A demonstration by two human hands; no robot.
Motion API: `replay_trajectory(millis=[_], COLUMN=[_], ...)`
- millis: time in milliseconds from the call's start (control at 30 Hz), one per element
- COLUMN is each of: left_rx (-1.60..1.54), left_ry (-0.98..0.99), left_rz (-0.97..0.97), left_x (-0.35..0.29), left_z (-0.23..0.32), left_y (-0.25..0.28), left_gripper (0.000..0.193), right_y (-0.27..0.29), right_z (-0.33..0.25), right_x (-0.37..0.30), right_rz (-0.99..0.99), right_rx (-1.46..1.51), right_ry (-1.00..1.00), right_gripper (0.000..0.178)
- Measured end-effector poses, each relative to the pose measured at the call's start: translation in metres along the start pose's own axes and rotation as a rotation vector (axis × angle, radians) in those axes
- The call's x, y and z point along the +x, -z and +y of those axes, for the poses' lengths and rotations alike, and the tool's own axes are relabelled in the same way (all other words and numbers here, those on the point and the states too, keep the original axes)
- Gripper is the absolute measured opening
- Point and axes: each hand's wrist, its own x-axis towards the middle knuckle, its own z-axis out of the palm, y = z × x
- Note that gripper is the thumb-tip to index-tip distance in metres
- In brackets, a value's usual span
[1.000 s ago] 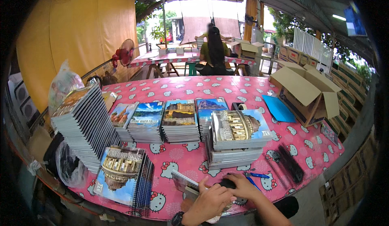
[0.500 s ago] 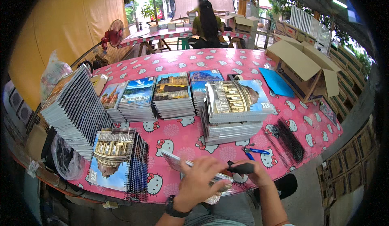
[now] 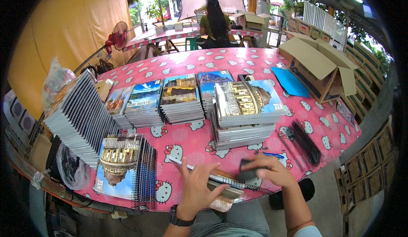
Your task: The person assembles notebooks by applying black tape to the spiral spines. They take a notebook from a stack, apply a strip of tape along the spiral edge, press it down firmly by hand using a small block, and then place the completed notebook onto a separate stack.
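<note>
At the table's front edge my left hand (image 3: 199, 189) grips a book (image 3: 227, 181), thumb on the near side and fingers over the far side. A thin black spiral coil (image 3: 260, 189) sticks out from the book's right end. My right hand (image 3: 272, 169) holds a dark handheld object (image 3: 247, 170) beside the book; its kind is unclear. Blue-handled pliers (image 3: 274, 155) lie just beyond that hand, partly hidden by it. Below the book hangs a pale, shiny piece (image 3: 221, 204) that I cannot make out.
Coil-bound books (image 3: 117, 167) lie at the left front, beside a tall book stack (image 3: 76, 118). More piles (image 3: 180, 97) and a large stack (image 3: 246, 109) stand across the middle. Loose black coils (image 3: 301, 143) lie right. An open carton (image 3: 318, 67) stands far right; another person (image 3: 216, 24) sits beyond.
The dark object has turned from pointing sideways to more upright, and my right hand has shifted over the pliers. My left hand has moved slightly left, showing more of the book.
</note>
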Motion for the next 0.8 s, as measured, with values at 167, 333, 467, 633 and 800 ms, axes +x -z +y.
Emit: replay_trajectory(millis=[167, 333, 467, 633, 800], left_rx=[0.081, 0.059, 0.036, 0.078, 0.006], left_ry=[-0.014, 0.032, 0.043, 0.048, 0.286], left_rz=[0.087, 0.05, 0.077, 0.197, 0.394], left_x=[0.005, -0.003, -0.003, -0.005, -0.016], left_z=[0.0, -0.013, -0.01, -0.017, -0.037], left_y=[0.003, 0.006, 0.006, -0.002, 0.003], left_gripper=[0.058, 0.055, 0.054, 0.088, 0.126], right_y=[0.002, -0.013, -0.004, -0.005, -0.016], right_z=[-0.004, -0.001, 0.009, 0.005, 0.011], right_x=[0.016, 0.016, 0.02, 0.035, 0.035], right_rz=[0.038, -0.08, -0.043, -0.101, -0.047], right_rx=[-0.565, -0.044, 0.083, -0.077, -0.118], right_ry=[-0.211, 0.13, 0.049, -0.091, 0.06], right_gripper=[0.054, 0.046, 0.044, 0.042, 0.043])
